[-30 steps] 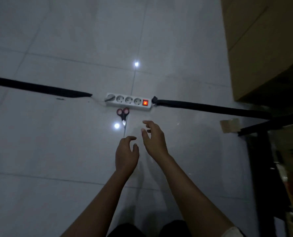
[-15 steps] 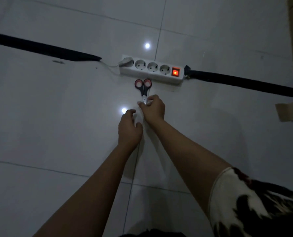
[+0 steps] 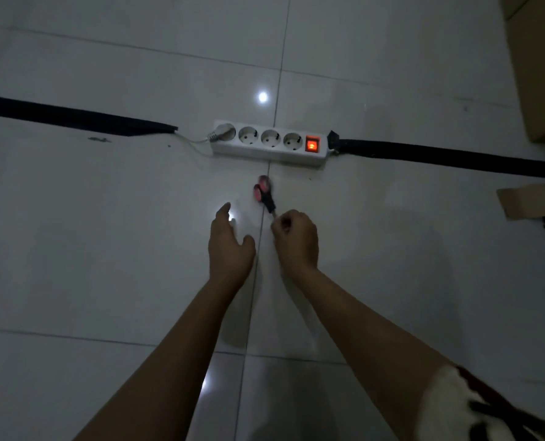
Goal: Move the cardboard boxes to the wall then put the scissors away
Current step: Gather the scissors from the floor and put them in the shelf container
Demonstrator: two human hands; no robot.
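So the scissors (image 3: 264, 193) are pinched by the blade end in the right hand (image 3: 296, 239), whose fingers are curled tight around the metal. The handles, black plastic with red-pink loop linings, are tipped up off the floor and pointed away toward the power strip (image 3: 268, 143). The blades themselves are hidden inside the fist, so not much can be said about them.

The left hand (image 3: 230, 246) is kept loose and spread just beside the right one, palm down over the tile, nothing gripped in it.

The floor (image 3: 105, 249) is made of big glossy pale tiles with thin grout lines, and a few bright light spots are reflected in it. The power strip is a long white plastic bar with four round sockets; a white plug is seated in the leftmost one and an orange-red switch is lit at the right end. Black flat cable covers (image 3: 74, 117) are run off to both sides. A brown cardboard box (image 3: 538, 68) is seen at the top right edge, and a small flat cardboard scrap (image 3: 524, 200) is lying further down on the right.

Compared with half a second ago, the scissors have been lifted off the tile and swung a bit to the left, away from the strip, and the left hand has been opened wider.
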